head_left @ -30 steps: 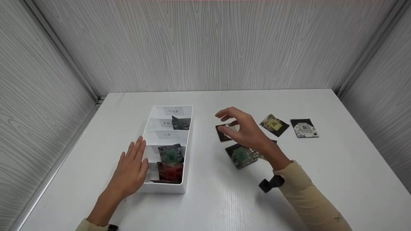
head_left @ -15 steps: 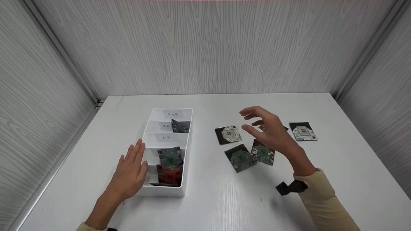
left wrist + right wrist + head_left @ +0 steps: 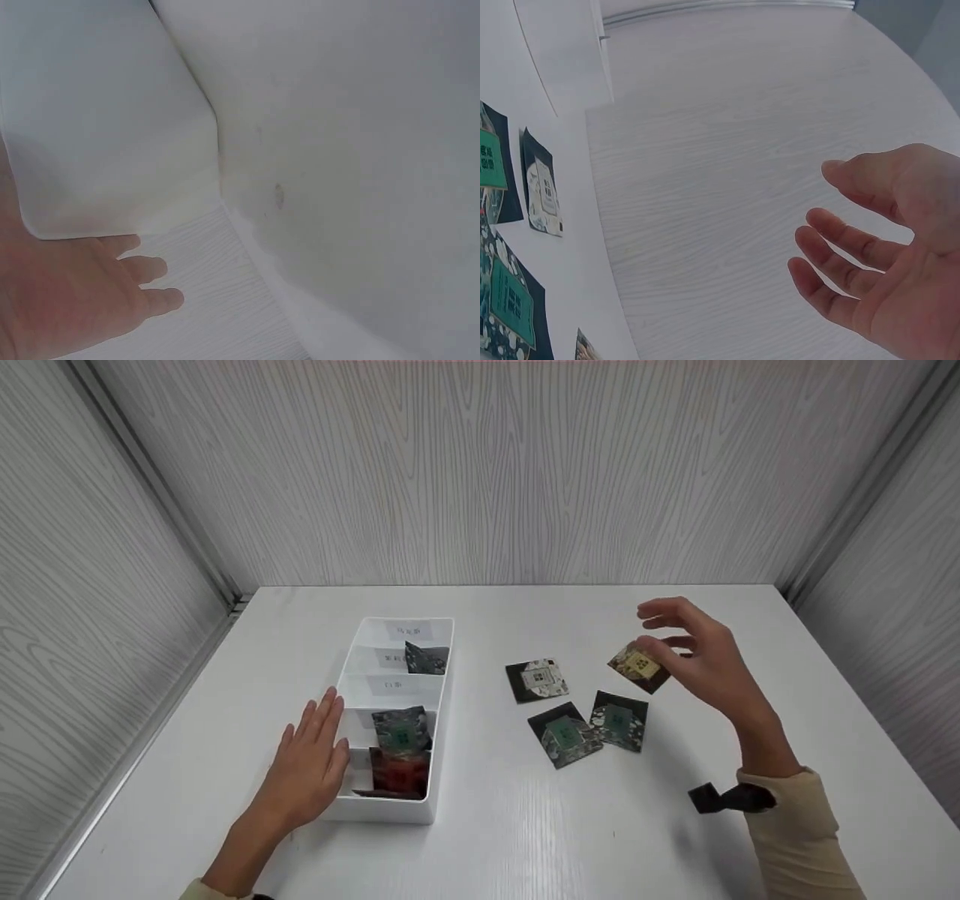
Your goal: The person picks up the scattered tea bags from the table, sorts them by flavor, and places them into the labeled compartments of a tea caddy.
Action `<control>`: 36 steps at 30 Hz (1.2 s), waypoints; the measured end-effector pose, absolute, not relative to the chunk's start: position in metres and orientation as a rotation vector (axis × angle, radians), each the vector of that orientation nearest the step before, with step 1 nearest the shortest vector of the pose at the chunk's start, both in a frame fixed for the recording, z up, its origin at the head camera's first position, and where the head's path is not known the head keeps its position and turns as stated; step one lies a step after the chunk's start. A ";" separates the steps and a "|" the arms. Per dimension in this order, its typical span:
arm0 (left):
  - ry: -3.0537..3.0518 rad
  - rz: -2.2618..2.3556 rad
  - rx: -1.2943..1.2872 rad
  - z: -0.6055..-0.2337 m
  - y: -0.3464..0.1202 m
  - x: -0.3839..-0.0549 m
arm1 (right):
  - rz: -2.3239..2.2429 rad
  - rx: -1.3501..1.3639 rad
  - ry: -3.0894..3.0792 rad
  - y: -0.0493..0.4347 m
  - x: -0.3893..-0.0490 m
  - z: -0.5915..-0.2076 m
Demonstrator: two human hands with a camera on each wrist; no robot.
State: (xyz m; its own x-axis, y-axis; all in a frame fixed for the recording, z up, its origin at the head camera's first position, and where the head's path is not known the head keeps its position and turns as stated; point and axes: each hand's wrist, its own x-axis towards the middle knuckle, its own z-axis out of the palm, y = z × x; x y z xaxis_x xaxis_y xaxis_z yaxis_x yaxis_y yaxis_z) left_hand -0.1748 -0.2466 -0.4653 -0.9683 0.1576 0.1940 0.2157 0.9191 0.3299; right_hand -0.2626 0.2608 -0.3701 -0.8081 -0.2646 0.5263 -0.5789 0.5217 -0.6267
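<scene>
My left hand lies with straight fingers along the left side of a white divided box; in the left wrist view its fingers show beside the box wall. My right hand hovers over the right of the table, fingers loosely bent, thumb apart, holding nothing. Just by its thumb lies a square sachet with a yellow label, partly covered by the hand in the head view. The right wrist view shows the right hand with a gap between thumb and fingers.
Nearby lie a white-label sachet and two green-label sachets, one left, one right, touching or overlapping. Inside the box's labelled compartments are a dark sachet, a green-label one and red ones. Woodgrain panels surround the table.
My right hand has moved rightward across the table, from above the white-label sachet to beside the yellow-label one. It now hides the rightmost white-label sachet. My left hand stays at the box.
</scene>
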 end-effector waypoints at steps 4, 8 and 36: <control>-2.915 -0.537 -0.289 -0.465 -0.246 -0.174 | 1.200 0.617 -2.391 0.275 -0.267 -0.372; -2.915 -0.538 -0.292 -0.464 -0.246 -0.174 | 1.177 0.548 -2.370 0.289 -0.272 -0.378; -2.922 -0.550 -0.293 -0.466 -0.247 -0.175 | 1.318 -0.208 -2.492 0.373 -0.304 -0.447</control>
State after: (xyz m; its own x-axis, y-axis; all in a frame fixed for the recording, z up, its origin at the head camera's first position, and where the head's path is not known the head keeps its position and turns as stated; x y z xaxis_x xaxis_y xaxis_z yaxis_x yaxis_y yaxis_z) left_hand -0.1747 -0.2472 -0.4661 -0.9690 0.1625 0.1862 0.2191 0.9134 0.3432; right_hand -0.3044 0.3733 -0.4471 -0.9402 0.2712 0.2059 -0.0177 0.5650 -0.8249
